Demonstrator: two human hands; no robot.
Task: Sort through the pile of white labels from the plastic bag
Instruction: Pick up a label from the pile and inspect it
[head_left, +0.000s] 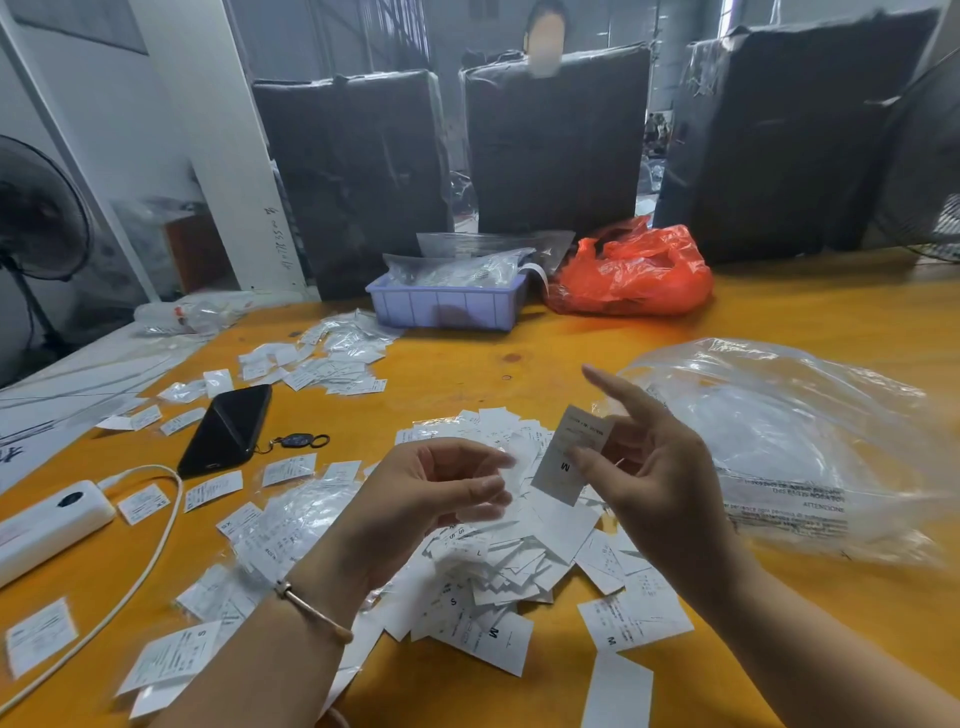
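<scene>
Orange-topped counter fills the lower frame. Three dark wrapped bales stand along its far edge. White pillar and standing fan at upper left.

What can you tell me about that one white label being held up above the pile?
The label is a small white rectangle, seemingly thin paper or fabric, with a bold black M near its lower end and faint lines of small print above, too blurred to read. It tilts slightly, held above the pile of labels. The right hand pinches its right edge between thumb and fingers. The left hand, fingers curled, is close beside it; no contact is visible.
</scene>
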